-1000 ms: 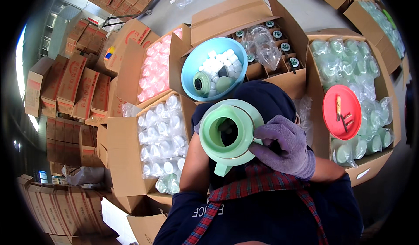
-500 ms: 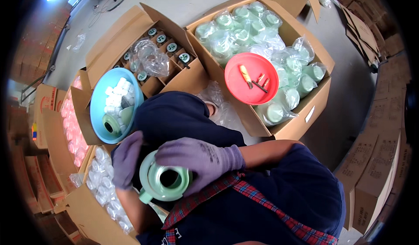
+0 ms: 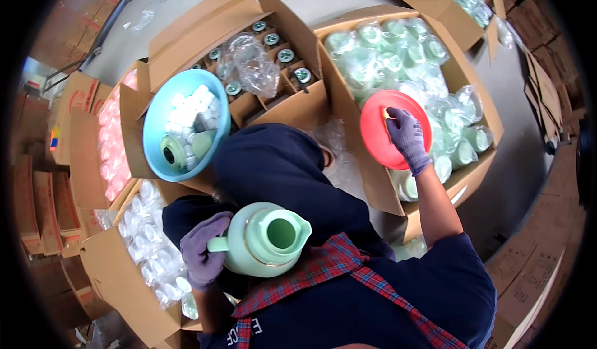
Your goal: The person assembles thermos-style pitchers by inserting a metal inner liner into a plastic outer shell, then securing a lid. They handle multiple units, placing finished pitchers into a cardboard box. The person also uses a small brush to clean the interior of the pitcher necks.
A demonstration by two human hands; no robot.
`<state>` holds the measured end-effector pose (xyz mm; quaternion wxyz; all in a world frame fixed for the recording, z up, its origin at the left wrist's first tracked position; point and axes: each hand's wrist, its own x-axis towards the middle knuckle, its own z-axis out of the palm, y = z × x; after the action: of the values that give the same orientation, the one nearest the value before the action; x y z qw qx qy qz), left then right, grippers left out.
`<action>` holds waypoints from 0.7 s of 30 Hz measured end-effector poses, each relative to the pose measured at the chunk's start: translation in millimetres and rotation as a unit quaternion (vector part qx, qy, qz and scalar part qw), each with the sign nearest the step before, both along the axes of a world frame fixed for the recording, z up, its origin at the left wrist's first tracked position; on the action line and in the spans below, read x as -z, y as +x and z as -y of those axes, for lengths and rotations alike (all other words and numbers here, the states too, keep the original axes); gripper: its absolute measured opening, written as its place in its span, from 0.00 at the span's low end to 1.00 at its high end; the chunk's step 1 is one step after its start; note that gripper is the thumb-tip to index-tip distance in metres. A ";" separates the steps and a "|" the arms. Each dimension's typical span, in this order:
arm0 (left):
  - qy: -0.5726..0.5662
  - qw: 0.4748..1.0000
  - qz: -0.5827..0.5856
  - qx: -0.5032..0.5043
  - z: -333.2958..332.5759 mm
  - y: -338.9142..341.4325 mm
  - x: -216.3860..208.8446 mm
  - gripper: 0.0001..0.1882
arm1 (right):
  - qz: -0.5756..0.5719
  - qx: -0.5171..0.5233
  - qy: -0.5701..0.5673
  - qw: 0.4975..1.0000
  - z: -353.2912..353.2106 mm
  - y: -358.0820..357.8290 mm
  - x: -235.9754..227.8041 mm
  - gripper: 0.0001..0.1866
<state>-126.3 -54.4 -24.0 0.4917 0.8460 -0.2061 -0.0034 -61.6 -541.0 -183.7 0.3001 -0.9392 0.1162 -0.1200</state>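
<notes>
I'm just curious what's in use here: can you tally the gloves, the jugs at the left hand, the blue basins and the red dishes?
Purple gloves: 2
Green jug: 1
Blue basin: 1
Red dish: 1
Total: 5

Jug [image 3: 252,246] near, right of left hand [image 3: 203,251]; basin [image 3: 154,116] far left; dish [image 3: 378,139] right, atop bagged parts [image 3: 388,56] in carton [image 3: 348,125].
</notes>
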 end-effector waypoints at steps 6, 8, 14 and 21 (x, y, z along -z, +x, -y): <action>-0.039 0.997 0.026 -0.057 -8.8 10.3 30.1 0.11 | 0.064 -0.099 -0.020 0.993 -140.1 128.9 28.3 0.10; -0.039 0.998 -0.009 -0.050 -13.8 10.0 39.4 0.10 | 0.065 -0.093 -0.144 0.983 -164.9 198.1 59.6 0.10; -0.021 0.997 -0.030 -0.070 -19.1 11.4 50.1 0.14 | -0.248 -0.056 -0.240 0.937 -176.1 277.7 116.0 0.17; -0.015 0.995 -0.015 -0.102 -19.1 16.9 53.0 0.16 | -0.236 -0.073 -0.248 0.937 -169.1 288.1 108.6 0.16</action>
<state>-109.5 -35.3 -77.1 0.5051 0.8549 -0.1119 0.0373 226.5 -372.0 -292.3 0.0294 -0.9910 0.0811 0.1025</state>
